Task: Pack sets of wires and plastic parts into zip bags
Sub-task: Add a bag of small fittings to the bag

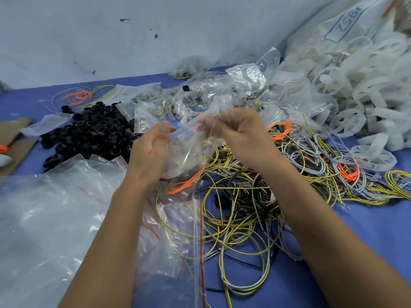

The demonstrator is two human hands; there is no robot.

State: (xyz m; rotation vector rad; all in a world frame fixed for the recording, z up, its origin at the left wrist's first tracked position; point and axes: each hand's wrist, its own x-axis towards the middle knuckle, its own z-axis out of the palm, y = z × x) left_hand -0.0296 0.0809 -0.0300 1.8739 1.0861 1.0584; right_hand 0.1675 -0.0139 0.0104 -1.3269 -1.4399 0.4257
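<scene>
We see the fingers (224, 121) of the right hand (241, 134) curled and pinching the upper edge of a clear zip bag (189, 150); motion blur hides exactly which fingertips meet. The left hand (151, 152) holds the same bag from the other side, thumb on top near the bag's mouth and the remaining fingers curled under the plastic. The bag hangs between both hands above the bench (367, 230), and an orange wire bundle (184, 183) shows at its lower end; whether that bundle lies inside the bag or just below it we cannot tell.

Beneath and to the right of the hands lies a loose tangle of yellow, grey and dark wires (244, 207). Left of the hands sits a heap of black plastic parts (93, 134). Behind the hands are filled zip bags (173, 103), and at far right a pile of white plastic wheels (355, 90) spills from a large sack (347, 25). Empty zip bags (173, 241) with red seal strips lie near the left forearm, beside a large clear plastic sheet (51, 218).
</scene>
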